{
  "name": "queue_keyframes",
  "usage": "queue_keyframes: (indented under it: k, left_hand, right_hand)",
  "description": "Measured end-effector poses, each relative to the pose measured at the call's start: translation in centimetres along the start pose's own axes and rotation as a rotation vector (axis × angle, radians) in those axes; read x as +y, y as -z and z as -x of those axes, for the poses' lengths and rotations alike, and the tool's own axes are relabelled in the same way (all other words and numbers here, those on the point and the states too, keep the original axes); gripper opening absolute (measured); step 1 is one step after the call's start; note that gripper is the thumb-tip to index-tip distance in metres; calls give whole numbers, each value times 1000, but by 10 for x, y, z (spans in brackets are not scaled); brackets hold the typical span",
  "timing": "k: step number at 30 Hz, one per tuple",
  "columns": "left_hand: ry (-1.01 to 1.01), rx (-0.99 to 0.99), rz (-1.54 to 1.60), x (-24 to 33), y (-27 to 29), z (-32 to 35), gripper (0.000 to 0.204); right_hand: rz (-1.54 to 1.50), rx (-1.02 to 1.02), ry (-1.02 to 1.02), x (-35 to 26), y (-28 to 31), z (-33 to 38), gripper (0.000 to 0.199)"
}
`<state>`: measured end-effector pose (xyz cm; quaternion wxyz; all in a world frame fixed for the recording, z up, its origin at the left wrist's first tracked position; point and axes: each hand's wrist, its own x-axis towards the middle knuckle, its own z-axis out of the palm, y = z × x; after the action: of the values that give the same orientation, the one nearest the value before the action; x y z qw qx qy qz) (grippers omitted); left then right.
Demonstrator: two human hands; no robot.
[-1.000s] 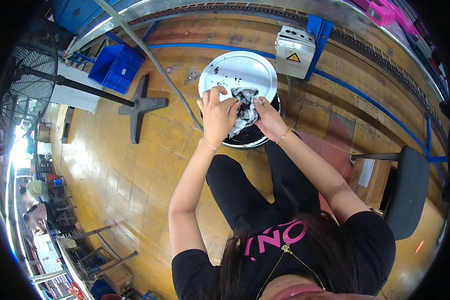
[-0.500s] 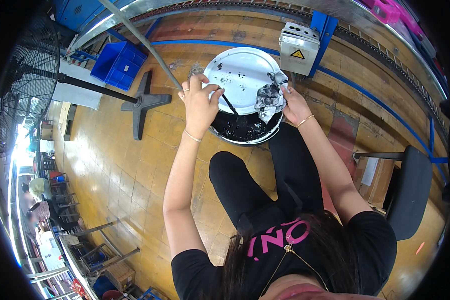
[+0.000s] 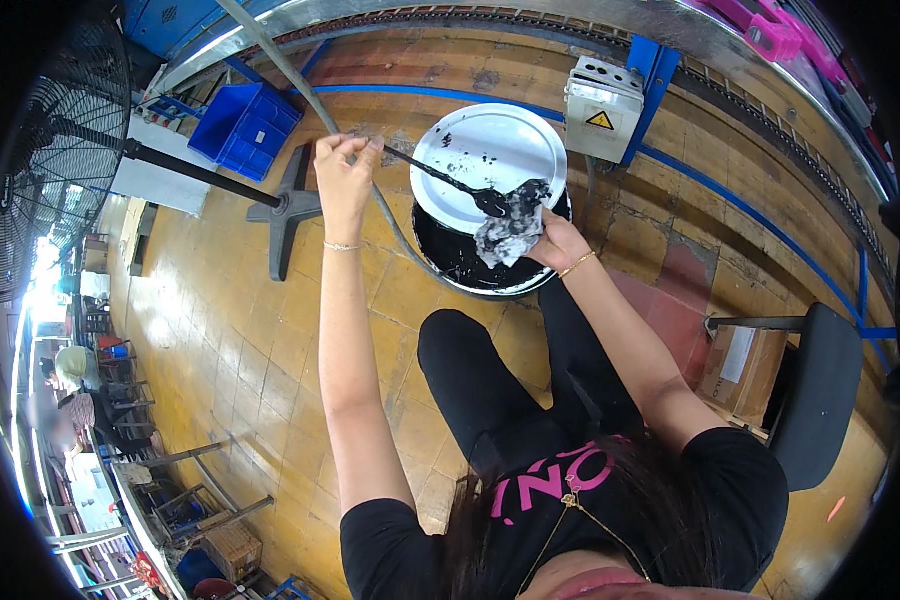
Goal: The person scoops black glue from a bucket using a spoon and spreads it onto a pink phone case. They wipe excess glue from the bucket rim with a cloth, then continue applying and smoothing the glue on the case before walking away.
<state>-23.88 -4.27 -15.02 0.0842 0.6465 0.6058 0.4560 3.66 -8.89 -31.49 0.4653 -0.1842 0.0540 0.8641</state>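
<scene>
Pink lettering (image 3: 518, 495) runs across my black shirt (image 3: 725, 480), on my side of the bucket (image 3: 480, 292). Beyond the bucket and to its right, the pale box (image 3: 604, 92) carries a yellow warning triangle (image 3: 600, 120) with a black mark in it. A small white label sits on the blue crate (image 3: 245, 130), beyond the bucket to its left, and a paler one on the carton (image 3: 745, 375), well right of the bucket; both are too small to read.

The white lid (image 3: 490, 150), spotted with black, covers the far part of the bucket; the near part shows black stuff (image 3: 448, 252) inside. A grey pole (image 3: 295, 75) slants down to the bucket's left side, passing behind my left hand (image 3: 346, 185). The fan's foot (image 3: 290, 215) stands left of the bucket, and a dark chair (image 3: 820, 400) well to its right.

My left thumb and fingertips pinch one end of the black stick (image 3: 425, 168), up and left of the bucket. Its thick, coated end touches the rag (image 3: 510, 240), which my right hand (image 3: 560, 240) grips over the bucket's right side; most of those fingers are hidden under the cloth, so I can't tell whether they're spread.

Half a second ago the stick pointed down at the black stuff, clear of the rag. Since then my left hand has gone further left of the bucket, and the rag, blacker now, has come nearer its middle.
</scene>
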Motion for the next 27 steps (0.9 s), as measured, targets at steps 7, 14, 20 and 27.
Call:
queue_keyframes:
  k: [7,14,20,27]
  left_hand:
    - [56,88,-267,-2,-24,44,27]
    - [40,31,-154,9,-33,38,26]
    - [11,-15,-56,18,-46,30,27]
    - [-23,-174,51,41,-52,12,28]
  right_hand:
    - [194,29,15,3,-52,33,49]
    - [333,-9,79,-9,-32,27,45]
    - [604,106,107,-12,-34,35,48]
    - [692,56,70,-18,-41,54,36]
